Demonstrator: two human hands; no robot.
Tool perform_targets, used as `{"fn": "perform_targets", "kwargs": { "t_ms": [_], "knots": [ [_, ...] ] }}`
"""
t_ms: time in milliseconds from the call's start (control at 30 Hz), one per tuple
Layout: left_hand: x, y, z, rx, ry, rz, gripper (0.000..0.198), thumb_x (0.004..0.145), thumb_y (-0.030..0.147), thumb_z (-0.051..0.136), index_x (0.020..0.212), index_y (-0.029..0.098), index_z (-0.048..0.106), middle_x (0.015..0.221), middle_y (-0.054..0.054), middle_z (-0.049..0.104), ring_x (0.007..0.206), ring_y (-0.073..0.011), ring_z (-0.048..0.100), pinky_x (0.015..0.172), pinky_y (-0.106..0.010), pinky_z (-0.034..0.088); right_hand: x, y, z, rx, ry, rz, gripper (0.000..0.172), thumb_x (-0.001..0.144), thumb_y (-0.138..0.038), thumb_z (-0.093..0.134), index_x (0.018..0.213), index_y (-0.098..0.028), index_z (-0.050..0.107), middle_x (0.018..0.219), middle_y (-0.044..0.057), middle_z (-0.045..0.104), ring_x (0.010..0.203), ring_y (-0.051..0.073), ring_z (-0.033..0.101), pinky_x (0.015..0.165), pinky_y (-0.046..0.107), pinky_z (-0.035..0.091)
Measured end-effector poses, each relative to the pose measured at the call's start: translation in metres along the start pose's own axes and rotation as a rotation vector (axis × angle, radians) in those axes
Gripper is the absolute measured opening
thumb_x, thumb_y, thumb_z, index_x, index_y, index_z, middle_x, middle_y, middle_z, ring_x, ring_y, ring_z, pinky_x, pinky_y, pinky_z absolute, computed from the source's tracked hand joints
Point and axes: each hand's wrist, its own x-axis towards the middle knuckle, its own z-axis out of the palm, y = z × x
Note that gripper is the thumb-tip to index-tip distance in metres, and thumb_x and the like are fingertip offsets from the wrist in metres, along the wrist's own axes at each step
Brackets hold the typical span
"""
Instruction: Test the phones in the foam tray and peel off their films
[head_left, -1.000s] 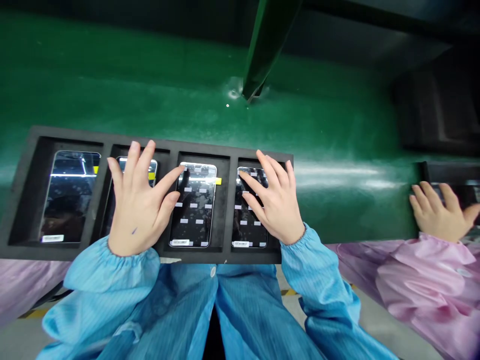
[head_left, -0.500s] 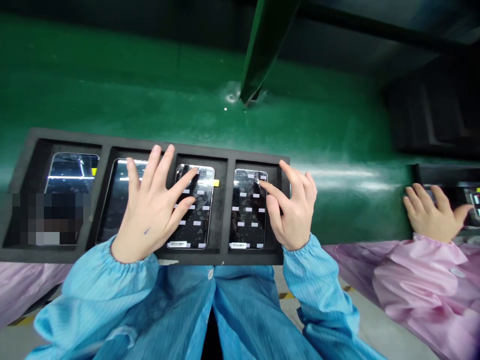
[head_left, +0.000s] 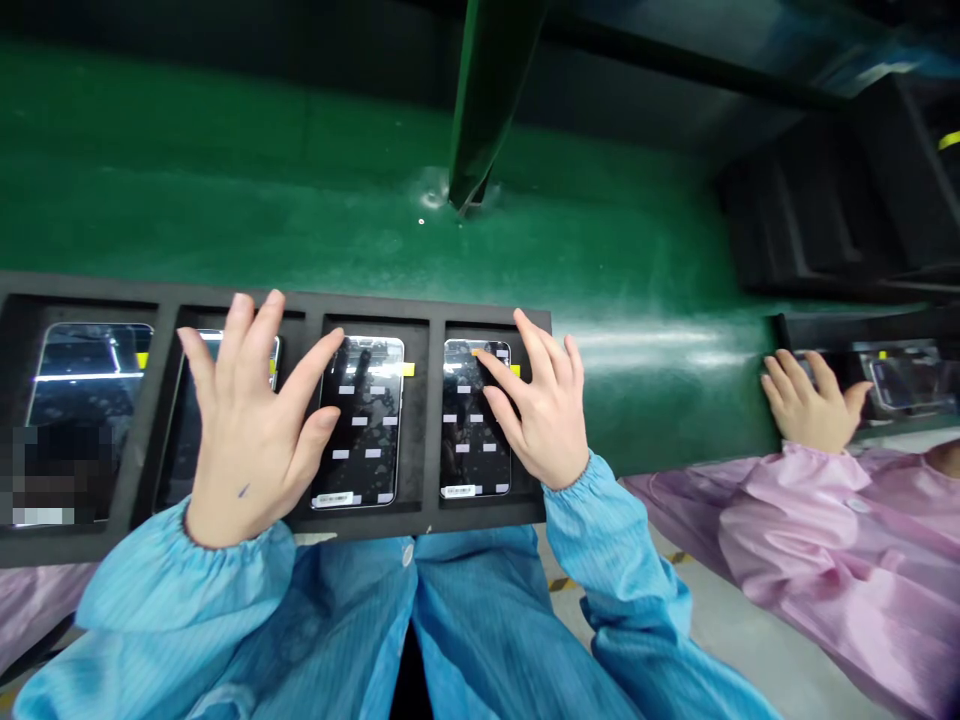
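Note:
My left hand (head_left: 251, 420) is open with its fingers spread, lying over the second phone (head_left: 191, 420), which it mostly hides. Its thumb and index finger reach towards the left edge of the third phone (head_left: 360, 420). My right hand (head_left: 540, 410) is open and rests its fingertips on the fourth phone (head_left: 472, 420). These phones lie face up in pockets of a black foam tray (head_left: 420, 440). White label strips dot the third and fourth phones. The first phone (head_left: 90, 370) lies in the far-left pocket, partly hidden by a blurred patch.
A green surface (head_left: 637, 400) runs behind the tray, with a dark green post (head_left: 487, 100) rising from it. To the right, a co-worker's hand (head_left: 806, 405) in a pink sleeve (head_left: 825, 530) touches a second black tray (head_left: 900, 375) holding phones.
The whole view has shifted left. My left hand has slid left, off the third phone and back over the second. My right hand has moved left across the fourth phone.

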Motion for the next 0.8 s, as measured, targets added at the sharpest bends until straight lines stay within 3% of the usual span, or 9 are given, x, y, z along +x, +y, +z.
{"fn": "perform_targets", "kwargs": {
  "t_ms": [133,300,600,700,800],
  "knots": [
    [-0.002,-0.001,0.001,0.007,-0.016,0.014,0.052,0.096,0.037,0.029,0.148,0.043,0.029,0.164,0.013,-0.001,0.154,-0.0311,0.005,0.127,-0.060,-0.004,-0.004,0.003,0.000,0.006,0.162,0.073,0.031,0.097,-0.033,0.047,0.118,-0.026,0.068,0.152,0.010,0.043,0.135,0.028,0.044,0.116,0.055,0.028],
    [0.003,0.005,0.004,0.055,-0.072,0.089,0.048,0.096,0.037,0.036,0.144,0.035,0.041,0.165,0.004,0.000,0.153,-0.0353,0.005,0.124,-0.068,0.000,-0.006,0.004,0.003,0.000,0.146,0.092,0.030,0.097,-0.032,0.047,0.116,-0.025,0.069,0.150,0.010,0.047,0.133,0.029,0.046,0.114,0.057,0.030],
    [0.011,0.014,0.017,0.115,-0.180,0.161,0.052,0.098,0.040,0.034,0.149,0.035,0.029,0.164,-0.005,0.004,0.153,-0.0338,0.008,0.119,-0.070,0.009,-0.017,0.002,-0.004,0.082,0.280,0.064,0.032,0.095,-0.024,0.044,0.095,-0.026,0.076,0.141,0.004,0.055,0.124,0.026,0.053,0.113,0.053,0.033],
    [0.010,0.013,0.013,0.075,-0.144,0.135,0.053,0.097,0.039,0.035,0.150,0.037,0.026,0.165,-0.001,0.001,0.153,-0.0336,0.007,0.121,-0.069,0.005,-0.020,0.000,-0.006,0.088,0.240,0.017,0.031,0.093,-0.024,0.046,0.092,-0.027,0.077,0.142,0.002,0.055,0.123,0.025,0.054,0.114,0.052,0.031],
    [0.005,0.011,0.006,0.016,-0.026,0.121,0.053,0.097,0.039,0.036,0.149,0.037,0.030,0.165,0.002,0.006,0.152,-0.0350,0.011,0.122,-0.069,0.002,-0.020,0.000,-0.006,0.075,0.195,-0.014,0.030,0.092,-0.023,0.047,0.095,-0.029,0.077,0.145,0.001,0.053,0.124,0.024,0.053,0.116,0.051,0.028]
  ]
}}
